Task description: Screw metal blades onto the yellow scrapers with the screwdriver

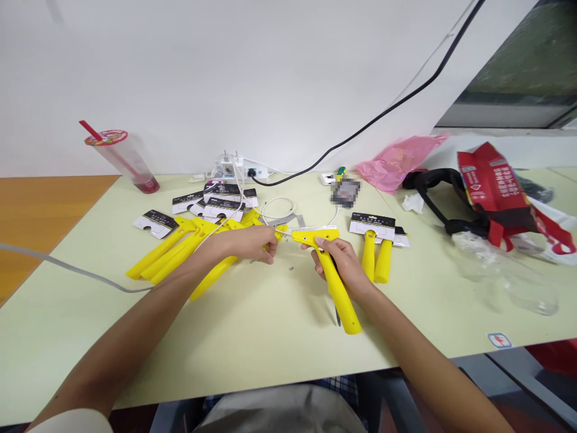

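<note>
Right hand: one; your right hand [340, 260] grips one yellow scraper [345, 300] near its head, thumb on top, the head at the upper left and the handle slanting down toward you.
Dark tip: one thin dark tip [338, 317] shows beside that handle; you cannot tell what it belongs to.
Left hand: one; your left hand [259, 243] is narrow, fingers curled in, just left of the scraper's head; you cannot tell whether it pinches anything.
Loose bits: at least two small metal pieces [291, 268] lie on the table [252, 355] near your hands.
Left pile: at least four yellow handles [162, 255], overlapping, partly behind your left forearm.
Left cards: at least four black-and-white packaging cards [155, 223] beyond and beside that pile.
Right pair: two yellow scrapers with cards [368, 258] lie side by side, just right of your right hand.
Cup: one tall clear cup [128, 161] with one red straw, tilted in view, at the far left.
Power: one white power strip [260, 175] by the wall, with one black plug in it.
Bags: one pink plastic bag [399, 162] against the wall and one red bag [491, 180] at your far right.
Tissue: one crumpled white tissue [413, 203], left of the red bag.
Sticker: one, blue-edged [499, 340], at the table's near edge.
</note>
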Available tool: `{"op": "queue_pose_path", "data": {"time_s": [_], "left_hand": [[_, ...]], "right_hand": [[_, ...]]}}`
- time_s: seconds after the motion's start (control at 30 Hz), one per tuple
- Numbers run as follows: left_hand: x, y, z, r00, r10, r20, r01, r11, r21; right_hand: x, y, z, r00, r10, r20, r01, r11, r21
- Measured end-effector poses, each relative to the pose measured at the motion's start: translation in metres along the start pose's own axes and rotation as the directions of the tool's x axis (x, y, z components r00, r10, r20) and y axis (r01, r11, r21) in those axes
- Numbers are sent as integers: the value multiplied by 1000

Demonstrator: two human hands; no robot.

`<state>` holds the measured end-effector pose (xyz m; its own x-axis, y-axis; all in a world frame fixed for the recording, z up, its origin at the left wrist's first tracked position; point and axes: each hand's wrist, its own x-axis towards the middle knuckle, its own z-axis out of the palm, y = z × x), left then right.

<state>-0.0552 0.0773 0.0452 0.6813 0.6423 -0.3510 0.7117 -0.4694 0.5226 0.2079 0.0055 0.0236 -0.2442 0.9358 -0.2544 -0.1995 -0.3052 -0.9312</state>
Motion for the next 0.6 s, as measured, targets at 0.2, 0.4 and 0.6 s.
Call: {"op": "queue_pose_path", "data": {"time_s": [0.2,0.4,0.6], "left_hand": [[-29,15,-36,936,66,-345,-100,992,-82],[-48,41,-52,726,12,-687,-233,945,-231],[-25,56,-26,781,78,-620,-307,912,-273]], "right_hand": [[-1,-1,0,1000,9,-10,-9,1000,1],[0,2,0,1000,9,10,-9,999,-41],[3,8,-1,998,-5,67,14,992,-127]]}}
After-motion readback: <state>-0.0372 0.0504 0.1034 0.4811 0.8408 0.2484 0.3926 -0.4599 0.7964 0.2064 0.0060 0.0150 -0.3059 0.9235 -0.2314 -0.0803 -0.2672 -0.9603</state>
